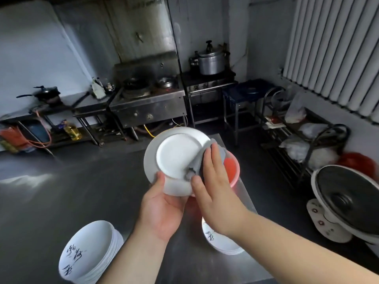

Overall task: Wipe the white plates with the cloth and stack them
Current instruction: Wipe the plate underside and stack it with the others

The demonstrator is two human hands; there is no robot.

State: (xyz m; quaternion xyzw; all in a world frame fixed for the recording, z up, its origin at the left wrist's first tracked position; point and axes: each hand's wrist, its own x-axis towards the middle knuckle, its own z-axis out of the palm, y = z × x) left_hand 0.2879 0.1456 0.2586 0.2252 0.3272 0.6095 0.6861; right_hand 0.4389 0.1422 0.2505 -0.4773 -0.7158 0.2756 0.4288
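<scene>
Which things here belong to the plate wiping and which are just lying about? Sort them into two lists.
Job in hand:
held plate, gripped by left hand
cloth, pressed on it by right hand
left plate stack
right plate stack

Lying about:
pink basin
pressure cooker
fan
oil bottle

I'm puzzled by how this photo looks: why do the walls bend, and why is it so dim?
Head view: a wide-angle lens bows the ribbed white wall panel and room edges; the kitchen is dim, with pale glare on the steel table; the held round white plate is brightest; the red object at right is blurred.
</scene>
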